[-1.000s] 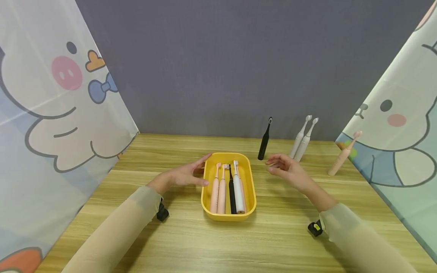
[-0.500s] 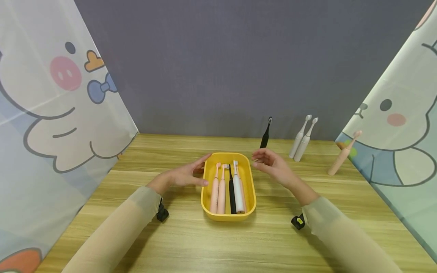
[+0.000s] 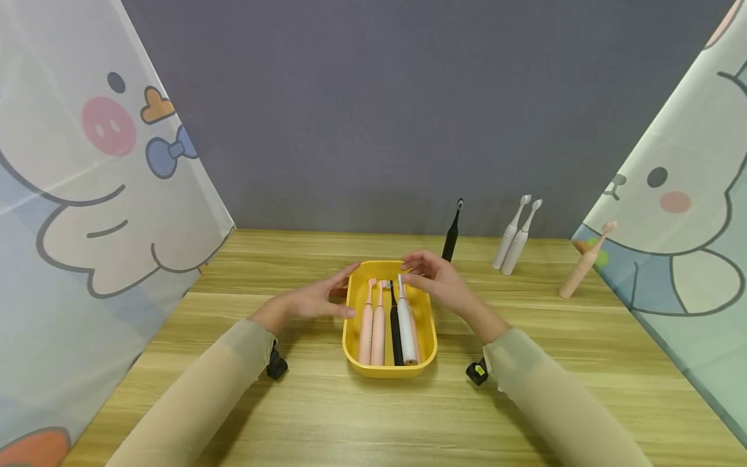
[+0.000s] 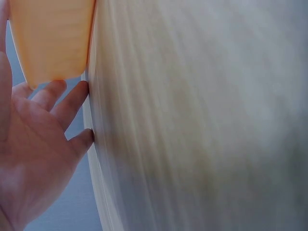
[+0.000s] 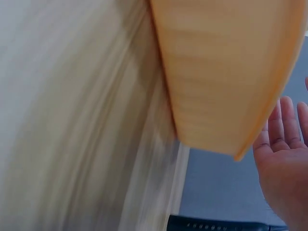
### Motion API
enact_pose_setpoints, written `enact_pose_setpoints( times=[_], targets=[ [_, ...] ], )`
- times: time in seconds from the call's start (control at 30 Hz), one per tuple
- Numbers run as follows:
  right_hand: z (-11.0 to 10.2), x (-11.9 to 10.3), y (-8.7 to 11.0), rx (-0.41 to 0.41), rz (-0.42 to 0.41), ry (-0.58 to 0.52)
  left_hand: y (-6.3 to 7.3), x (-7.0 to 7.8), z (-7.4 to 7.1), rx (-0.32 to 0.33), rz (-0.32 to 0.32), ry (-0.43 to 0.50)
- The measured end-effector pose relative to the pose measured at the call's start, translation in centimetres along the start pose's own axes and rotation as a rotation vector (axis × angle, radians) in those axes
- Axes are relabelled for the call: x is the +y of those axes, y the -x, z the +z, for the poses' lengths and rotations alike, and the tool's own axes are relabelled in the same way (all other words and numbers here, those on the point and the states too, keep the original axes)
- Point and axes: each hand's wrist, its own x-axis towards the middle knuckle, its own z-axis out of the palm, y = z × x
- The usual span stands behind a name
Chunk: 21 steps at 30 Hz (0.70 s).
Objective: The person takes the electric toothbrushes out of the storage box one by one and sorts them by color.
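Toothbrushes lie side by side in the yellow tray [image 3: 352, 324] at the middle of the bench [image 3: 303, 415], and both hands flank its far end. The right hand [image 3: 436, 281] hovers over the tray's far right corner, fingers loosely spread and slightly bent, fingertips pointing left just above the head of the white toothbrush [image 3: 405, 321]; whether they touch it cannot be told from the head view. It holds nothing. In the right wrist view the palm [image 5: 284, 159] shows open with straight fingers beside the tray's orange-yellow wall [image 5: 226, 72].

The left hand [image 3: 318, 299] rests at the tray's left rim, fingers straight and extended toward the far left corner, thumb along the rim; it grips nothing. The left wrist view shows its fingers [image 4: 53, 106] spread and relaxed, just below the tray's edge [image 4: 50, 38].

Inside the tray, from left to right, lie two pink toothbrushes [image 3: 371, 324], a black toothbrush [image 3: 396, 334] and the white one, with another pinkish handle partly hidden at its right side. All have their heads toward the far end.

Farther back on the bench, to the right of the tray, a black toothbrush [image 3: 452, 235] stands upright, partly behind the right hand. Two white toothbrushes [image 3: 515, 239] stand close together farther right, and a pink toothbrush [image 3: 583, 264] stands near the right curtain [image 3: 688, 194]. A grey wall [image 3: 379, 110] closes the back, and a cartoon curtain [image 3: 76, 181] hangs on the left.
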Motion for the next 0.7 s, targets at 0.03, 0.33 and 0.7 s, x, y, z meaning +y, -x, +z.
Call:
enact_pose_setpoints(
  times=[0.03, 0.33, 0.7],
  targets=[
    [0.3, -0.1, -0.2, -0.004, -0.003, 0.001, 0.0, 0.0, 0.0, -0.001, 0.004, 0.005],
    [2.6, 0.3, -1.9, -0.044, 0.008, -0.008, -0.1, 0.0, 0.3, -0.014, 0.008, -0.004],
    [3.8, 1.1, -2.4, -0.124, 0.001, 0.294, 0.1, 0.1, 0.2, 0.003, 0.012, -0.013]
  ],
)
